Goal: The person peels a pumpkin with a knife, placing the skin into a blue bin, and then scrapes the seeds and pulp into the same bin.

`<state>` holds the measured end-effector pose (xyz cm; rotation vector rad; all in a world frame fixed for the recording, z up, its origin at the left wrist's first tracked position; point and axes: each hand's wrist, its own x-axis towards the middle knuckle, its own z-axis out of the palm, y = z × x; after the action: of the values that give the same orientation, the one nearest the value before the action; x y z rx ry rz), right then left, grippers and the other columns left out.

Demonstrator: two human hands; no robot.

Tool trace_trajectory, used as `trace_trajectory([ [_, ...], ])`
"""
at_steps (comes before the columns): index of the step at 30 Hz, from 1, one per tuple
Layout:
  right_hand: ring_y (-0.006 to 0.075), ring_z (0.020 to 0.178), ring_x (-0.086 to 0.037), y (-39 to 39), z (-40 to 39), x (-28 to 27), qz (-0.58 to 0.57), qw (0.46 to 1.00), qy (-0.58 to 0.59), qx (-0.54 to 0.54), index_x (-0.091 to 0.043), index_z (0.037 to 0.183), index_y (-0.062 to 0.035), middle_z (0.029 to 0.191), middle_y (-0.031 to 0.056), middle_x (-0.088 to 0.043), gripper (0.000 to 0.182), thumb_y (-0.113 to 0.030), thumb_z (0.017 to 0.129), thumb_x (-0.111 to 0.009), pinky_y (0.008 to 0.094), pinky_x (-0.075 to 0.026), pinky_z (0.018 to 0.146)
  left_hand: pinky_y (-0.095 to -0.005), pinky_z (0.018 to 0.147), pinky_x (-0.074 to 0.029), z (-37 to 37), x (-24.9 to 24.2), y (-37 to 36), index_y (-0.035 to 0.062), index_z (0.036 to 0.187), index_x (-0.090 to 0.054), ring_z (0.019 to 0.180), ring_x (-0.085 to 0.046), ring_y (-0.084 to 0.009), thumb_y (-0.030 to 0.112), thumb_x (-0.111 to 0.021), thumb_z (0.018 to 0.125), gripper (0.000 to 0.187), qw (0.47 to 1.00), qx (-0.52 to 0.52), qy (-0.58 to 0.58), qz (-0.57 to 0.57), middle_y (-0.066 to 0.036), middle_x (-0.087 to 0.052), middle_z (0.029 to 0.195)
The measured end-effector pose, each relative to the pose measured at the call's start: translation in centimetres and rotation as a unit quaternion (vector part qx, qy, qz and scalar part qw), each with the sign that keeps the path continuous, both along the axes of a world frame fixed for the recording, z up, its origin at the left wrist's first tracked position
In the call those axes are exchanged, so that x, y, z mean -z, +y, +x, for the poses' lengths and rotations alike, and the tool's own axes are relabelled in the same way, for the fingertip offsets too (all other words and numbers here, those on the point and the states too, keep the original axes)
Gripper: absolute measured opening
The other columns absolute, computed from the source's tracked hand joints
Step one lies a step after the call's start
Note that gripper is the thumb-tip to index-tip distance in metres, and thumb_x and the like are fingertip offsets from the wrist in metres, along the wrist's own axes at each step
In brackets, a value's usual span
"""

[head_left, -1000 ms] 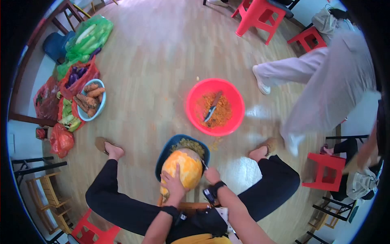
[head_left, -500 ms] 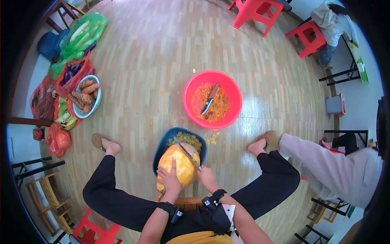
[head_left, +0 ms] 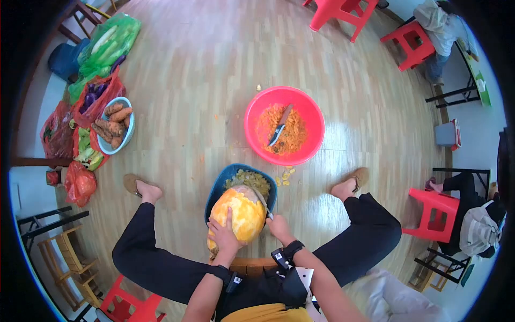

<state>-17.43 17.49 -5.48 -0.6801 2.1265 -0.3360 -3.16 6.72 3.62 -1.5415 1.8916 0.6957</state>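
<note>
A large pumpkin (head_left: 248, 217), mostly peeled to orange with a pale patch at its far end, rests over a dark blue basin (head_left: 213, 194). My left hand (head_left: 224, 237) presses on its near left side, fingers spread, holding it steady. In my right hand (head_left: 280, 227) is a knife (head_left: 262, 200), its blade along the pumpkin's right edge near the pale patch. Behind the pumpkin, yellowish-green peelings (head_left: 251, 179) lie in the basin.
Ahead stands a pink basin (head_left: 251, 131) with orange shreds and another knife (head_left: 280, 127). Scraps (head_left: 286, 176) dot the floor. Left are carrots (head_left: 111, 129), eggplants (head_left: 92, 99) and bagged vegetables (head_left: 110, 43). Red stools (head_left: 435, 214) and seated people are at right.
The knife has swung from across the pumpkin's top to its right edge, with my right hand shifting slightly right. A person in light trousers at right has moved toward the bottom, uncovering a red stool.
</note>
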Motion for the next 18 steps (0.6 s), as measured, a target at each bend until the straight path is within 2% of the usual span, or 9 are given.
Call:
trace_trajectory([
  [1, 0.0374, 0.071, -0.06, -0.4, 0.3, -0.6, -0.001, 1.0, 0.002, 0.003, -0.059, 0.077, 0.0012, 0.071, 0.0211, -0.06, 0.027, -0.025, 0.076, -0.054, 0.0461, -0.048, 0.065, -0.0606, 0.091, -0.026, 0.2, 0.3, -0.1, 0.0408, 0.136, 0.001, 0.126, -0.015, -0.045, 0.034, -0.086, 0.04, 0.13, 1.0, 0.003, 0.002, -0.001, -0.031, -0.008, 0.135],
  [3, 0.0382, 0.069, -0.059, -1.3, 0.9, -1.7, 0.008, 0.998, 0.031, -0.06, -0.056, 0.082, 0.0007, 0.072, 0.0221, -0.06, 0.029, -0.027, 0.075, -0.055, 0.047, -0.047, 0.062, -0.0599, 0.09, -0.027, 0.3, 0.5, -0.1, 0.0411, 0.136, 0.001, 0.126, -0.015, -0.0449, 0.034, -0.086, 0.04, 0.13, 1.0, 0.003, -0.009, 0.008, -0.031, -0.008, 0.135],
  [4, 0.0367, 0.07, -0.06, -1.4, 1.3, -2.4, 0.027, 0.997, 0.026, -0.067, -0.054, 0.086, -0.0013, 0.073, 0.02, -0.061, 0.029, -0.028, 0.075, -0.056, 0.0466, -0.048, 0.063, -0.0599, 0.09, -0.027, 0.3, 0.4, -0.1, 0.0411, 0.136, 0.001, 0.126, -0.015, -0.0449, 0.034, -0.086, 0.04, 0.13, 1.0, 0.005, -0.006, 0.005, -0.031, -0.008, 0.135],
  [11, 0.0354, 0.072, -0.06, -1.0, 1.9, -4.4, 0.05, 0.996, 0.02, -0.066, -0.055, 0.088, -0.0021, 0.074, 0.0194, -0.061, 0.029, -0.028, 0.076, -0.056, 0.0454, -0.048, 0.064, -0.059, 0.09, -0.027, 0.1, 0.1, 0.2, 0.04, 0.136, 0.003, 0.126, -0.016, -0.045, 0.036, -0.086, 0.04, 0.131, 1.0, 0.019, -0.014, 0.0, -0.032, -0.009, 0.135],
  [13, 0.0355, 0.073, -0.06, -1.1, 2.2, -4.2, 0.048, 0.997, 0.027, -0.053, -0.055, 0.091, -0.0021, 0.075, 0.0195, -0.061, 0.029, -0.028, 0.077, -0.056, 0.0454, -0.048, 0.064, -0.0592, 0.09, -0.027, 0.1, 0.2, 0.1, 0.0398, 0.136, 0.003, 0.126, -0.016, -0.0452, 0.036, -0.085, 0.041, 0.13, 1.0, 0.018, -0.016, 0.002, -0.032, -0.009, 0.136],
  [17, 0.0356, 0.073, -0.06, -0.2, 1.7, -2.1, 0.079, 0.995, 0.052, -0.02, -0.057, 0.088, -0.0019, 0.075, 0.019, -0.062, 0.027, -0.027, 0.078, -0.056, 0.0455, -0.048, 0.064, -0.0614, 0.089, -0.027, 0.3, 0.8, 1.0, 0.0401, 0.136, 0.002, 0.125, -0.016, -0.0461, 0.036, -0.085, 0.041, 0.129, 0.999, 0.039, -0.016, -0.024, -0.031, -0.008, 0.136],
  [18, 0.036, 0.073, -0.06, 1.4, 0.3, -0.7, 0.055, 0.995, 0.043, -0.069, -0.059, 0.084, -0.0015, 0.075, 0.0195, -0.062, 0.027, -0.027, 0.077, -0.055, 0.0456, -0.048, 0.064, -0.0622, 0.089, -0.027, 0.3, 0.9, 1.1, 0.0404, 0.136, 0.002, 0.125, -0.015, -0.0464, 0.035, -0.085, 0.041, 0.128, 0.997, 0.055, -0.015, -0.046, -0.031, -0.007, 0.136],
])
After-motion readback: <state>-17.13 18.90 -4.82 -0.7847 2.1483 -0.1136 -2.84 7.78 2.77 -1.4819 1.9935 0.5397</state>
